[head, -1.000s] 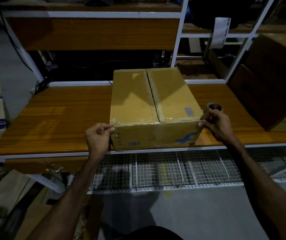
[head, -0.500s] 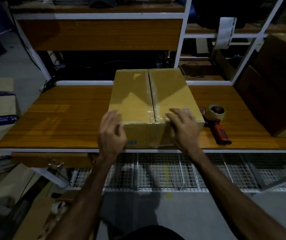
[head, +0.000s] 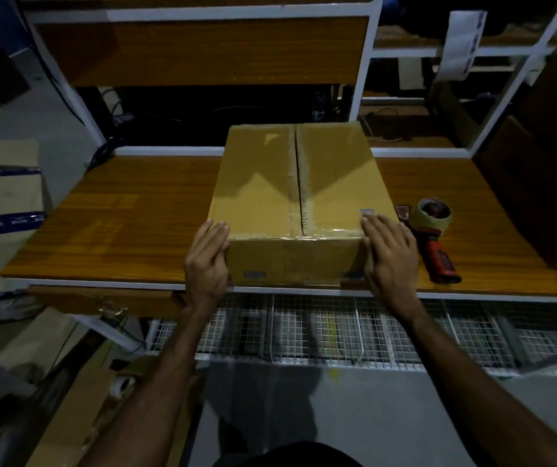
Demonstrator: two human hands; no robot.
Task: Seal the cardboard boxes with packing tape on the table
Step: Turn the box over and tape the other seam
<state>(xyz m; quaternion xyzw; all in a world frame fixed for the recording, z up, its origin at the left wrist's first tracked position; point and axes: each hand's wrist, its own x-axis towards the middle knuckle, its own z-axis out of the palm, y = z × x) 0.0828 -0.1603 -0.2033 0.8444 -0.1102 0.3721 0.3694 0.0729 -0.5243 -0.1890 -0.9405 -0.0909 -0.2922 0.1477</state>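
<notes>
Head view: both hands flat — left hand (head: 207, 261), right hand (head: 390, 256) — on the box (head: 290, 203); overhanging the bench (head: 118, 227), it could tip.

No text is being made out: a small blue label (head: 367, 210) at 4 o'clock on the top of the cardboard box (head: 260, 190) and a blue mark (head: 254, 274) on its front are too blurred to be read

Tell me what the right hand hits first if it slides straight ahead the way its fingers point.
Probably nothing soon: the right hand points along the brown cardboard box's right edge toward the white shelf frame behind; depth is unclear.
</notes>
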